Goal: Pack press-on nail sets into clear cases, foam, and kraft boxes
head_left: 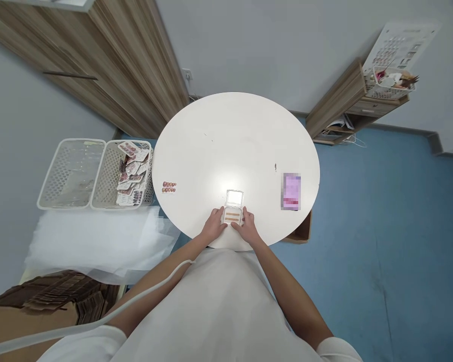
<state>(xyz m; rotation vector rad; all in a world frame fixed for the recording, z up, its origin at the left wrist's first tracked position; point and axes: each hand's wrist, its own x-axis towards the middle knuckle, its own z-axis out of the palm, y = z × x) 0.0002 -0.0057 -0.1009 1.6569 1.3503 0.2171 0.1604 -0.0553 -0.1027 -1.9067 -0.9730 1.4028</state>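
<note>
Clear case (pixel 227 217) sits between the left grip (pixel 213 225) and the right grip (pixel 249 229), at the near edge of the white surface (pixel 230 136). Both grips are closed around it, one at each side, thumbs along the near end; whether it rests on the surface or is lifted slightly, I cannot tell. Two tan strips (pixel 232 214) lie across it between the grips. Its lid (pixel 234 197) stands open just beyond them, bright with glare. Well to the right of the right grip lies a blurred purple item (pixel 291 191); further off, left of the left grip, is a group of reddish ovals (pixel 169 187). Past those, a white basket (pixel 107 183) holds printed cards. Farther beyond the right grip, a low cabinet (pixel 334 98) stands against the wall.
</note>
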